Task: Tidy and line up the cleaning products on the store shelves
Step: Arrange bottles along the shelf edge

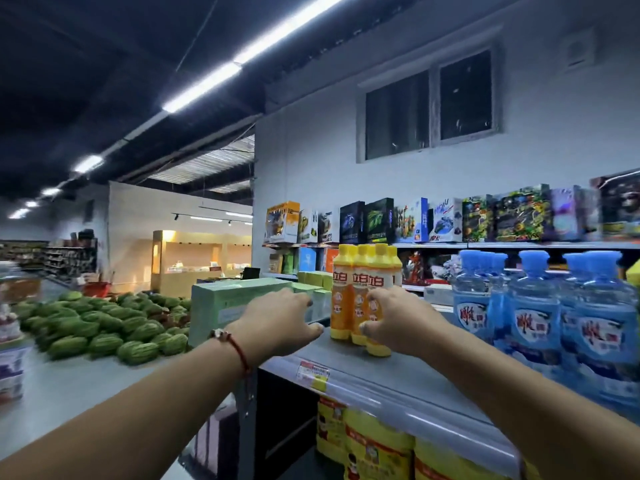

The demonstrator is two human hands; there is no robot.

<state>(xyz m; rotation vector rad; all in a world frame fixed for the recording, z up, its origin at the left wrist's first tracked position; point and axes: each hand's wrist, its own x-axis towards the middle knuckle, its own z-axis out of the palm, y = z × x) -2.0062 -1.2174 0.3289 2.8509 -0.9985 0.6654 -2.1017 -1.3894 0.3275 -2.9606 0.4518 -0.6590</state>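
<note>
The right hand (pixel 394 320) is reached forward, arm extended from the lower right, with fingers curled round the nearest of a row of yellow detergent bottles (pixel 363 296). The left hand (pixel 280 320) is stretched out beside it, fingers spread and relaxed, holding nothing, its fingertips at the left end of the shelf top (pixel 398 372); a red cord bracelet (pixel 239 348) is worn on the wrist. The bottles are stood upright, long axis vertical, yellow caps up, labels facing the viewer, on the grey top shelf near its left end. To the right, blue detergent bottles (pixel 533 323) are lined up upright on the same shelf. A pale green box (pixel 239 303) is seen behind the left hand, and watermelons (pixel 104 327) are piled farther left.
</note>
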